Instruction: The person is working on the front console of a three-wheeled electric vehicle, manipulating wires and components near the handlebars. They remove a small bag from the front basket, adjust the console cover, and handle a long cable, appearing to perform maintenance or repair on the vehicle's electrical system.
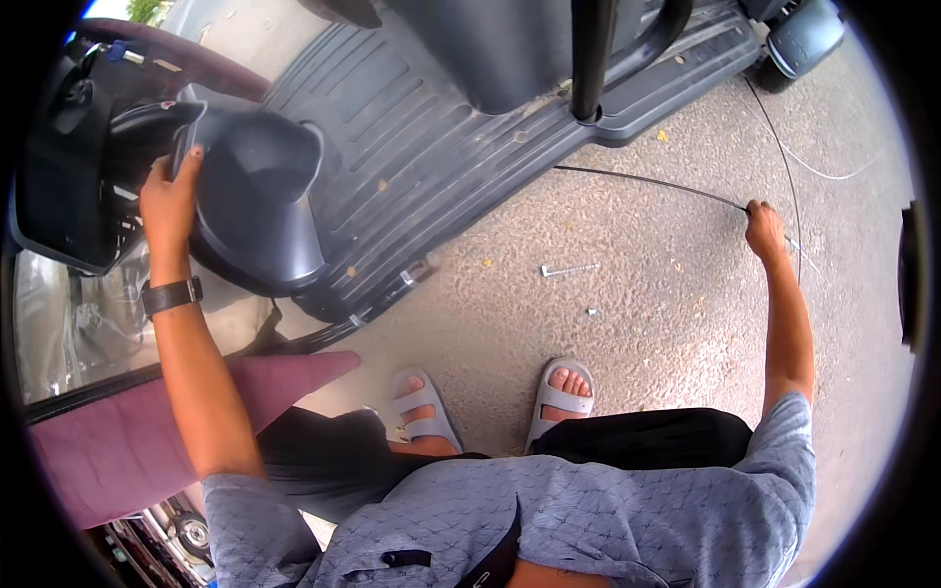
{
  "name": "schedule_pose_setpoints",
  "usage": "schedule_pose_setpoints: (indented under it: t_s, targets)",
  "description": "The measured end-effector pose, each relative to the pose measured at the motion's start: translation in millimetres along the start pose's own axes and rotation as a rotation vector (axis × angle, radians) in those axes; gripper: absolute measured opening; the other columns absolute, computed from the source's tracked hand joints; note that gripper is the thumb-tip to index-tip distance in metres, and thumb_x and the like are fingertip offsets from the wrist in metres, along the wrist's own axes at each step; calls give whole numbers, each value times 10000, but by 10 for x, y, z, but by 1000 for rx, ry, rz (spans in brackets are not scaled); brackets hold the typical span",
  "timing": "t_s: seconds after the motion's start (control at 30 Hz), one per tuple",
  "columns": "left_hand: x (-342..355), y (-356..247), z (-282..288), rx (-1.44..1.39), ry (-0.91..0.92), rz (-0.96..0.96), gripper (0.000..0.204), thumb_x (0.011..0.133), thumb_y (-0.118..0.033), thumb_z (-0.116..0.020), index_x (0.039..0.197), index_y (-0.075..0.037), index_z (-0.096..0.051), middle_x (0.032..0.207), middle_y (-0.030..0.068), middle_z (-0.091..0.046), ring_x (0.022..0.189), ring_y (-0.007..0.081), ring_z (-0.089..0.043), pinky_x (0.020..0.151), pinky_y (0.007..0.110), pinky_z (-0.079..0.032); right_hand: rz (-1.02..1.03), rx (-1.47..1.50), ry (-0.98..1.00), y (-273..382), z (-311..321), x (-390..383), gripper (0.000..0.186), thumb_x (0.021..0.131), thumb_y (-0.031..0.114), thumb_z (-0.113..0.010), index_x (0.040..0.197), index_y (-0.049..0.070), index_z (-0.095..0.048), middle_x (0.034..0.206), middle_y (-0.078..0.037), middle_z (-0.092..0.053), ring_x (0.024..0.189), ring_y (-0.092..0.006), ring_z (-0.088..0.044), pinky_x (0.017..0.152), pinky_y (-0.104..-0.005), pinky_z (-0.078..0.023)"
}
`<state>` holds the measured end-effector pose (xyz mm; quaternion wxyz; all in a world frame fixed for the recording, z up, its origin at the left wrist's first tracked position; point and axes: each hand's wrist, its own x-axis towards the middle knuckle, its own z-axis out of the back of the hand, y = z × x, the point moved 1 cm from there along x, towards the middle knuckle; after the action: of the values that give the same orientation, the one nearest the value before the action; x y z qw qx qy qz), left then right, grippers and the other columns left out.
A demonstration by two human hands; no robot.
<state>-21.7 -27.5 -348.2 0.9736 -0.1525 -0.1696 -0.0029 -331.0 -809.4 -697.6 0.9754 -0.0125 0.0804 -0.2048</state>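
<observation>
At the left, my left hand (172,201) grips the upright edge of a dark grey moulded plastic cover (255,162). Its thumb lies on the near face, and the other fingers are mostly hidden. Out to the right, my right hand (765,232) is closed around a thin black cable (657,180). From under the side edge of a vehicle's ribbed floor (431,147), the cable runs across to that hand. A thin pale wire end sticks out past the fist. Another slim dark cable (786,147) hangs in a curve just beyond it.
A long bolt (569,269) and a small nut (591,312) lie on the rough pavement (500,343) ahead of my sandalled feet. A black upright post (592,64) rises from the vehicle floor. Maroon padded trim (127,441) and a clear sheet (74,323) are at the left.
</observation>
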Motion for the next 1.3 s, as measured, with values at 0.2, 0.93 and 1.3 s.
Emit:
schedule_pose_setpoints:
  t_s: [0.2,0.93,1.3]
  targets:
    - [210,-55,-177,11,164,-49,838,871,-490,-779,1370,141,-546,1270,249,-665,1158,290,-651,1024,357,-472,-3,17,68,179,117,-206,188,888,84,-583,1003,61,-729,1080,-205,-706,1056,-404,-677,908,-506,-542]
    - [217,138,-232,86,71,-114,863,881,-463,-751,1448,126,-473,1381,314,-598,1292,391,-590,1105,408,-418,-81,173,820,871,553,-12,220,884,103,-601,1014,-7,-740,940,-165,-751,767,-290,-723,684,-435,-590]
    - [230,83,-266,74,68,-131,843,880,-445,-760,1439,121,-478,1368,316,-603,1284,383,-598,1096,408,-425,-59,58,117,893,909,484,199,901,107,-612,999,33,-769,1098,-151,-756,966,-330,-729,796,-445,-567]
